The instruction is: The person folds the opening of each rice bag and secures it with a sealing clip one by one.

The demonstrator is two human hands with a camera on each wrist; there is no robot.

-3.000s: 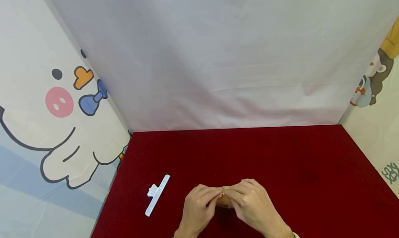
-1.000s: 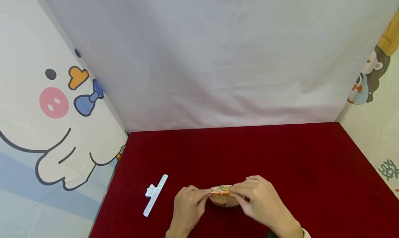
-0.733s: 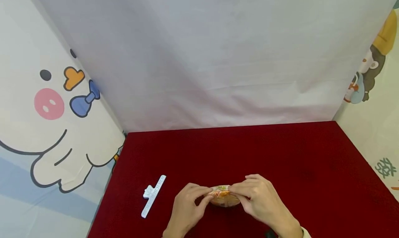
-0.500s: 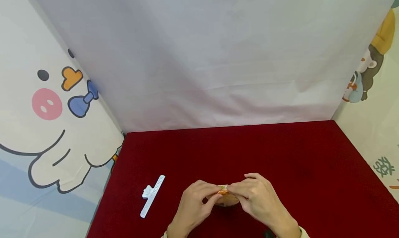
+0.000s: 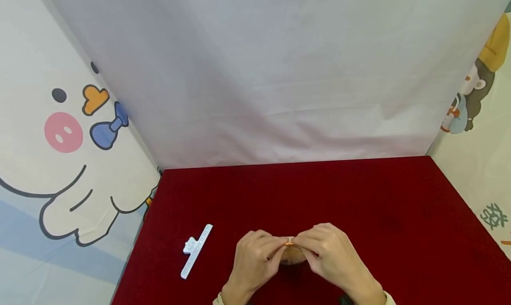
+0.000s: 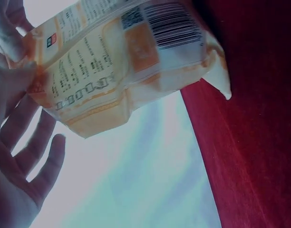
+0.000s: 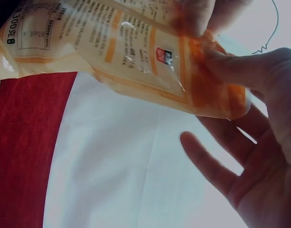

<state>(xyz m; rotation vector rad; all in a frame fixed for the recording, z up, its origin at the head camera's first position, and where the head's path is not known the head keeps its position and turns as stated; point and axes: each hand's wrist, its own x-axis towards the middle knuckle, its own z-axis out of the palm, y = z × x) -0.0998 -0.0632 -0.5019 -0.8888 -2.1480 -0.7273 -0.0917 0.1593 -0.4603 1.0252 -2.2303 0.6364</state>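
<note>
A soft plastic food bag (image 5: 293,255), cream and orange with printed text, stands upright between both hands at the near part of the table. My left hand (image 5: 255,261) pinches its top edge between thumb and fingers. Close beside it, my right hand (image 5: 334,261) pinches the same edge, the fingertips of both nearly meeting. The left wrist view shows a barcode on the bag (image 6: 107,76), with the other left fingers spread below the pinch. In the right wrist view, thumb and finger grip the orange end of the bag (image 7: 136,52). Its contents are hidden.
On the left of the dark red tabletop (image 5: 303,198) lies a white bag clip (image 5: 195,251) with a long ruler-like bar. A pale curtain (image 5: 295,74) rises behind the table, with cartoon-printed sheets on both sides. A small dark object (image 5: 345,300) shows by the right wrist.
The hands stood apart on the bag's top edge a second ago. Since then the left hand has moved right, towards the right hand, covering more of the edge. The clip stays put.
</note>
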